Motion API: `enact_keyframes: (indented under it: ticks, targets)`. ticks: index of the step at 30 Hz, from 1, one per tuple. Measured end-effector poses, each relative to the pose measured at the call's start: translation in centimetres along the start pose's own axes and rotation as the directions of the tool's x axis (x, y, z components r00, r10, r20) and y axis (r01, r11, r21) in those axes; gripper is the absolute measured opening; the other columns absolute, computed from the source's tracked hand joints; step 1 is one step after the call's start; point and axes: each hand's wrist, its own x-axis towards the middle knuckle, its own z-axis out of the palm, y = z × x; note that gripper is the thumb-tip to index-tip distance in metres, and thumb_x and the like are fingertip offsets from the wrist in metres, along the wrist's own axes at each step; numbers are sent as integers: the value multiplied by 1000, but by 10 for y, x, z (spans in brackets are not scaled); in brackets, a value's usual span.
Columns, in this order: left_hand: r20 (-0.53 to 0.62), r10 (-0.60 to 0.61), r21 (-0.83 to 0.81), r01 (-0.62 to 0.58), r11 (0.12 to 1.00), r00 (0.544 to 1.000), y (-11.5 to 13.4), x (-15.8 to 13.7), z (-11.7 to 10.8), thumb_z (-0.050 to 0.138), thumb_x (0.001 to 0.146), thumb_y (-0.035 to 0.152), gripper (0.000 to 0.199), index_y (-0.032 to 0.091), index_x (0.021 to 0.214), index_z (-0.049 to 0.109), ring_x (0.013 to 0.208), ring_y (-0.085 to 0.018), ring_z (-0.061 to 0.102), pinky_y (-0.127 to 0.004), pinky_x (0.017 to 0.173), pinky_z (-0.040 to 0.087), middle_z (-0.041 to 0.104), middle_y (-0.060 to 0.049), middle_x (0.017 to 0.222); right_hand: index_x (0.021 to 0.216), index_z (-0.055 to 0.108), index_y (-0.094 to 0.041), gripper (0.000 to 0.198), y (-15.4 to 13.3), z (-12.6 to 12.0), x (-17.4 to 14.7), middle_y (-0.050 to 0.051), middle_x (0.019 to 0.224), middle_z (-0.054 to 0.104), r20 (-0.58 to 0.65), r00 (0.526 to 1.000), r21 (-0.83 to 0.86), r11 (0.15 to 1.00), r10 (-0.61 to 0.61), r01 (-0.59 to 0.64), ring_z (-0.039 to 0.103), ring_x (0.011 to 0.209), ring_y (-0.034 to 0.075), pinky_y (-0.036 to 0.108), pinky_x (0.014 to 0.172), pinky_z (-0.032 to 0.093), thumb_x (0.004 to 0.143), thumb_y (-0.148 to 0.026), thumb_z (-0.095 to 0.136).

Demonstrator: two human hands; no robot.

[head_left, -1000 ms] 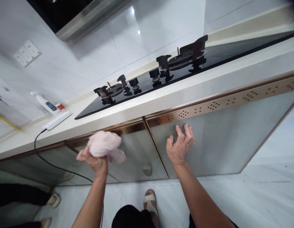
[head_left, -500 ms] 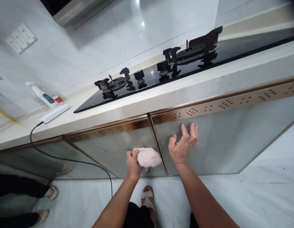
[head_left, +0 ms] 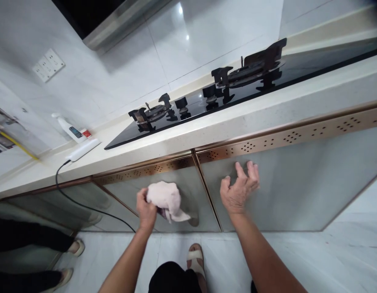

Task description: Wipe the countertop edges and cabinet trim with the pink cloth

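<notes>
My left hand (head_left: 146, 209) is closed on a pale pink cloth (head_left: 165, 197), which hangs bunched with a loose tail in front of the left cabinet door (head_left: 188, 191). Part of the cloth is hidden by my fingers. To the right, my right hand (head_left: 239, 187) holds nothing and has its fingers bent and apart. Its fingertips are at the upper part of the right cabinet door (head_left: 286, 179), just below the copper strip (head_left: 267, 142) with small holes. Whether they press on the glass I cannot tell.
Above the doors runs a pale countertop (head_left: 176, 142) with a black gas hob (head_left: 194, 108). A white device (head_left: 83, 149) lies at the left, its black cable (head_left: 84, 205) hanging down across the doors. Another person's legs (head_left: 32, 236) stand at the lower left.
My left hand has moved left with the cloth, which now hangs looser with a trailing end. My right hand stays at much the same place on the right door. The view has shifted slightly.
</notes>
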Motion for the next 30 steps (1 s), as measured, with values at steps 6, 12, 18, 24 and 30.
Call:
enact_keyframes:
  ticks: [6,12,18,24,30]
  targets:
    - [-231,-153,148,190,971,961,-9,78,-81,68,58,35,43,20,97,56,68,-14,53,-26,69,44,58,4,77,137,48,-19,53,0,2,-2,19,146,43,-12,1000,10,1000,11,-11,36,142,37,61,107,36,84,-17,52]
    - [-292,-124,58,147,987,948,-5,74,-78,70,61,36,47,19,102,56,74,-13,56,-26,75,46,61,3,87,137,49,-18,55,4,4,-5,21,148,41,4,1000,15,1000,19,-19,35,143,39,64,107,35,82,-18,53]
    - [-402,-129,-192,54,980,907,20,65,-33,66,72,29,40,19,108,55,84,-13,59,-27,82,48,61,-2,96,139,48,-17,58,3,3,-4,21,148,40,-5,1000,24,1000,2,-2,34,143,40,67,107,34,82,-16,53]
    - [-342,-66,-164,10,986,938,41,21,3,45,95,37,46,22,138,47,125,-22,51,-38,110,38,53,-11,132,140,46,-18,60,1,4,-4,21,149,39,-20,1000,22,1000,-3,3,33,143,40,68,107,33,80,-16,52]
    - [-256,251,221,-196,955,933,53,4,21,71,78,51,83,17,148,42,129,-31,40,-50,114,35,34,-14,131,140,47,-18,59,5,3,-3,20,149,40,-17,999,17,999,-30,30,33,144,40,68,107,34,81,-17,55]
